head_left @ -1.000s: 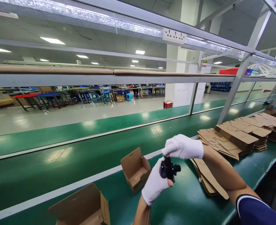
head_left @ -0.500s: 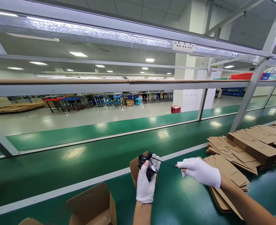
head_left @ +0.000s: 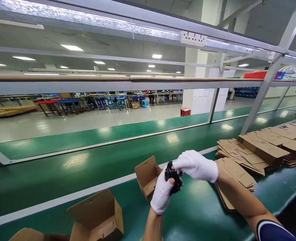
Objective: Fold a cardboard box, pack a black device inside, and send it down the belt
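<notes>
My left hand [head_left: 161,192], in a white glove with bare fingertips, is wrapped around a black corded device [head_left: 173,179] whose exact kind I cannot make out. Reaching in from the right, my gloved right hand [head_left: 196,165] has its fingers closed at the top of the device, on its thin black cable; the cable is mostly hidden there. Just left of and behind the device stands an open cardboard box [head_left: 148,172], its lid up. Another open cardboard box [head_left: 97,214] sits nearer, at lower left, with a cardboard insert inside.
Flat folded cartons [head_left: 260,150] lie in stacks on the right of the green work surface [head_left: 195,207]. Part of a further box [head_left: 27,234] shows at the bottom left edge. A metal frame with posts [head_left: 263,90] and a shelf rail [head_left: 92,85] crosses above the bench.
My right hand has moved left to the device from where it held the cable stretched out. My left hand and the device have shifted slightly right, revealing more of the box behind.
</notes>
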`<action>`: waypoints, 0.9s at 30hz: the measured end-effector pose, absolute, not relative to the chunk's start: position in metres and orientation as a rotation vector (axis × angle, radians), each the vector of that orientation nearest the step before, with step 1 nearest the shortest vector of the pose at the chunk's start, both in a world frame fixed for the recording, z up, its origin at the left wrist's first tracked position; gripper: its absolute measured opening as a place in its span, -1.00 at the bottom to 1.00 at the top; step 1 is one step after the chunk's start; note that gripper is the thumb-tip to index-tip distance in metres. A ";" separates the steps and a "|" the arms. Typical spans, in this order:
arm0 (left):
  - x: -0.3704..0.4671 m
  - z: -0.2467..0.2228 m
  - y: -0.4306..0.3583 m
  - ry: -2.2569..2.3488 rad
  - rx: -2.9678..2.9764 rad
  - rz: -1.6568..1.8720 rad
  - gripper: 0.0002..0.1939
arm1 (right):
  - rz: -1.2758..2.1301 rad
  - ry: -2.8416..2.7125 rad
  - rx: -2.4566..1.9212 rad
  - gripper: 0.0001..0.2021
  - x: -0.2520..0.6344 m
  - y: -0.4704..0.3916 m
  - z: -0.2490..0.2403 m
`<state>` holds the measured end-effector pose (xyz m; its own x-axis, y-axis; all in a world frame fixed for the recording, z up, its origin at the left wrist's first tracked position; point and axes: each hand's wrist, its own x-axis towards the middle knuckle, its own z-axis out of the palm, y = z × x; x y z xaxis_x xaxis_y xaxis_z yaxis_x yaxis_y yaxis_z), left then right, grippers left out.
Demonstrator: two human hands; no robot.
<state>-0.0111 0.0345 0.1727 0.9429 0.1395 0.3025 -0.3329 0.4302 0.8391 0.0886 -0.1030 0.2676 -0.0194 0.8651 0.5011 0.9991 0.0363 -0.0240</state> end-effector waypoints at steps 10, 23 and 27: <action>-0.010 0.163 0.021 0.029 0.766 0.388 -0.50 | -0.479 -1.475 -1.917 -0.78 0.095 -0.084 0.212; 0.000 0.158 0.021 0.101 0.644 0.574 -0.39 | 0.291 -1.122 -2.051 -0.69 0.070 -0.059 0.210; -0.015 0.166 0.053 0.212 1.041 0.785 -0.41 | 0.175 -1.233 -2.170 -0.71 0.082 -0.039 0.214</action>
<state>-0.0155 0.0526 0.1659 0.7147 0.6711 0.1968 -0.4804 0.2666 0.8355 0.0823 -0.0388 0.2145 0.5532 0.8124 0.1844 0.7288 -0.3648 -0.5795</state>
